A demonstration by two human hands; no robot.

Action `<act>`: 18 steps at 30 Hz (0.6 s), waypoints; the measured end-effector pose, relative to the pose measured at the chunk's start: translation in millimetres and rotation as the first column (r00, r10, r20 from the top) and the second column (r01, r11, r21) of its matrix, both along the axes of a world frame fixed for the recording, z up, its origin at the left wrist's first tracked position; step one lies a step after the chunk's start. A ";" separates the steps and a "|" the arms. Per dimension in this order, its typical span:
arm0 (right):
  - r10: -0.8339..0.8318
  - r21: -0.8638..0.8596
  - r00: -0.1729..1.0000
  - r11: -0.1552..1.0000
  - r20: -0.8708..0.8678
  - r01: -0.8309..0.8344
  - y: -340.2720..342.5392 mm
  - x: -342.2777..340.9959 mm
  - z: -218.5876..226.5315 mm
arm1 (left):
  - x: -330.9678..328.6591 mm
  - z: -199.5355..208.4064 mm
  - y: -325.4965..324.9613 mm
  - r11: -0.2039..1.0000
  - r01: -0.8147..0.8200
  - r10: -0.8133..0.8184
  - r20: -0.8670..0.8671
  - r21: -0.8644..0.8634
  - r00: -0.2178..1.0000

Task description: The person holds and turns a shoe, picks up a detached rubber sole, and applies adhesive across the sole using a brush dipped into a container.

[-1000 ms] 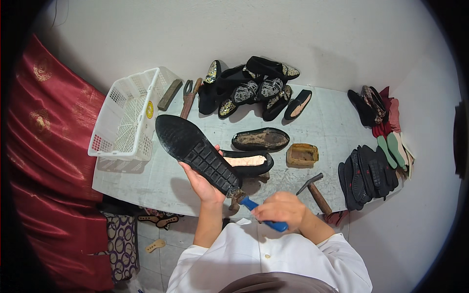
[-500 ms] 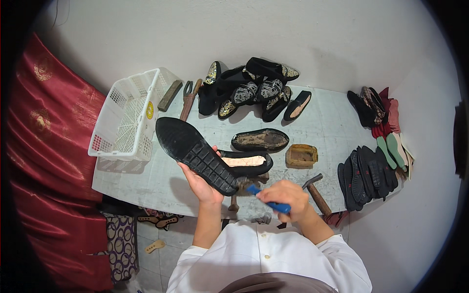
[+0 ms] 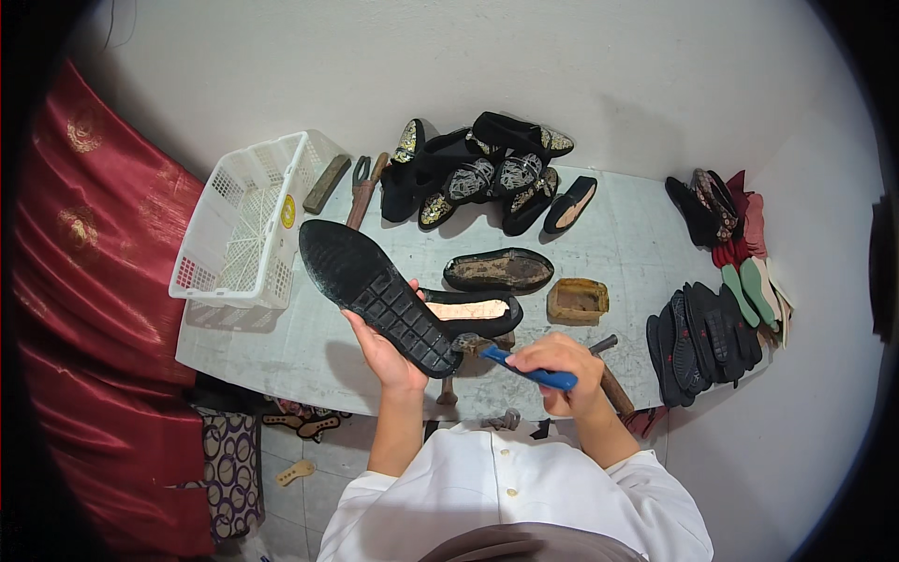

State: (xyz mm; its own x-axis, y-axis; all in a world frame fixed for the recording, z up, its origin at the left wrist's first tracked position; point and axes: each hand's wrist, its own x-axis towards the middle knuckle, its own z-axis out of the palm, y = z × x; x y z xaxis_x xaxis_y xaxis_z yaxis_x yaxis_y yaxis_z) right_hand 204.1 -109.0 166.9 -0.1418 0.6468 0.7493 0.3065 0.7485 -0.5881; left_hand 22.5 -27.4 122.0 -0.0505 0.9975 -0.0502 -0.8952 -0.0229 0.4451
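My left hand [image 3: 386, 363] grips a black shoe sole [image 3: 373, 286] from beneath, fingers behind it. Its treaded heel end points toward me, and its toe tilts up to the far left. In my right hand [image 3: 560, 367] is a brush with a blue handle [image 3: 543, 377]. The brush's worn bristle tip is at the right edge of the heel, touching it or very close. Just beyond the sole's heel sits a black shoe [image 3: 476, 317] with a pale insole, partly hidden by the sole.
Farther back lie another sole-up shoe [image 3: 498, 270] and a yellowish box [image 3: 578, 300]. Finished black shoes [image 3: 468, 173] are heaped by the wall. A white basket [image 3: 245, 220] stands left; stacked black soles [image 3: 698, 342] are right. A hammer [image 3: 614, 391] lies beside my right hand.
My right hand has shifted slightly right and up, and the brush handle now slants to the right at a flatter angle. The sole in my left hand is nearly unmoved.
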 end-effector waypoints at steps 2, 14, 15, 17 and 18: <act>0.093 -0.026 0.995 0.995 -0.048 -0.094 -4.5 -1.9 5.6 | 0.7 0.2 -0.1 1.000 -0.004 0.004 -0.014 -0.018 1.000; 0.221 0.011 0.971 0.975 0.095 -0.223 5.9 -7.2 25.9 | 9.4 0.6 -5.2 0.935 0.345 -0.336 -0.101 0.088 0.937; 0.244 0.037 0.965 0.968 0.098 -0.248 7.3 -8.8 29.6 | 12.5 3.4 -8.1 0.916 0.395 -0.384 -0.134 0.070 0.914; 0.203 0.068 0.971 0.975 0.127 -0.212 11.8 -8.0 37.8 | 17.4 -0.1 -11.8 0.880 0.471 -0.454 -0.182 0.058 0.872; 0.161 0.100 0.975 0.979 0.156 -0.177 15.1 -7.4 40.6 | 18.8 -1.2 -14.0 0.881 0.470 -0.453 -0.182 0.060 0.873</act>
State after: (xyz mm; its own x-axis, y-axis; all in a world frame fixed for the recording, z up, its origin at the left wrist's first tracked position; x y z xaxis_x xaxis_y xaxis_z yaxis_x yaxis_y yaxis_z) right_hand 196.7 -93.9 207.5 -0.3551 0.5168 0.7790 0.2461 0.8556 -0.4554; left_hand 41.4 -41.4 120.8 0.4178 0.9083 0.0195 -0.7326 0.3241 0.5986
